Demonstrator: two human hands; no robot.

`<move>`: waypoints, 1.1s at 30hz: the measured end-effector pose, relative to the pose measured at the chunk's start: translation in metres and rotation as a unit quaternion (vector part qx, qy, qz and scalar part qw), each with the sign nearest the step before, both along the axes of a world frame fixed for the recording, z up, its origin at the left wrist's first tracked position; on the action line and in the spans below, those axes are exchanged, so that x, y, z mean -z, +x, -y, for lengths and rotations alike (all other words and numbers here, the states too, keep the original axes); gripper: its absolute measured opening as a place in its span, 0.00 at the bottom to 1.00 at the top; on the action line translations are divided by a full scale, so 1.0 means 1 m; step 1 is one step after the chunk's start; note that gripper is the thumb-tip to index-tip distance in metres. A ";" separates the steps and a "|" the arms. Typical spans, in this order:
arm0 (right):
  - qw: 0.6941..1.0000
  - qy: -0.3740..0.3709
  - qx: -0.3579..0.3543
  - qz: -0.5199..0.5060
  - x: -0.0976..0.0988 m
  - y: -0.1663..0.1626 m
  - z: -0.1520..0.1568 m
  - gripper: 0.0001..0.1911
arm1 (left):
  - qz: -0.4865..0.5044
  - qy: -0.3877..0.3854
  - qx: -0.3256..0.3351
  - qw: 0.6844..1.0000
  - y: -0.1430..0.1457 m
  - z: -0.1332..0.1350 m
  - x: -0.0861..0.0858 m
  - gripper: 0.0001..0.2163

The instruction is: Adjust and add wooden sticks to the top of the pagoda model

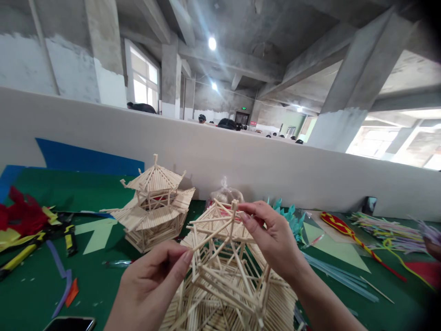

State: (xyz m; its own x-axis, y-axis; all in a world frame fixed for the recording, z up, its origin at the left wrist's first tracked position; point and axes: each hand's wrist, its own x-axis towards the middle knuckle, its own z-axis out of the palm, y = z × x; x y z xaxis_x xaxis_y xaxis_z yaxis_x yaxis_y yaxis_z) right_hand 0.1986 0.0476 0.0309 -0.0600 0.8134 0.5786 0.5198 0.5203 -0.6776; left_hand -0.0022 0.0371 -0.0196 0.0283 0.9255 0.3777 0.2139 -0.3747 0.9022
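Observation:
A pagoda model made of thin wooden sticks (pixel 227 285) stands in front of me, its roof frame open and its beams bare. My left hand (pixel 151 280) is closed, thumb and index finger pinching the lower end of a wooden stick (pixel 212 239) that slants up to the central post (pixel 234 209). Beside that post, my right hand (pixel 275 239) is closed in a pinch at the stick's upper end; its fingertips partly hide the contact. Behind to the left stands a second stick pagoda (pixel 155 202) with a covered roof.
Yellow-black cutters (pixel 70 239), purple strips (pixel 58 262) and a phone (pixel 70 324) lie left on the green table. To the right are a teal paper piece (pixel 289 218), pale blue sticks (pixel 341 276), a red-yellow ornament (pixel 339 224) and pipe cleaners (pixel 386 232). A white partition (pixel 275 170) stands behind.

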 end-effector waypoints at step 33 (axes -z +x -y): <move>0.999 0.013 -0.003 0.048 0.006 -0.002 -0.008 0.06 | 0.015 -0.006 -0.019 1.000 0.007 0.008 -0.002 0.04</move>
State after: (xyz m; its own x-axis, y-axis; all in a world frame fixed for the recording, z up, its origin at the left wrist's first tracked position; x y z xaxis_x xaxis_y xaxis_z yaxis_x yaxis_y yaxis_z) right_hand 0.1966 0.0555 0.0250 -0.1213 0.7974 0.5911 0.5781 0.5409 -0.6110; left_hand 0.0048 0.0293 -0.0178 -0.0185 0.9303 0.3663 0.2009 -0.3554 0.9129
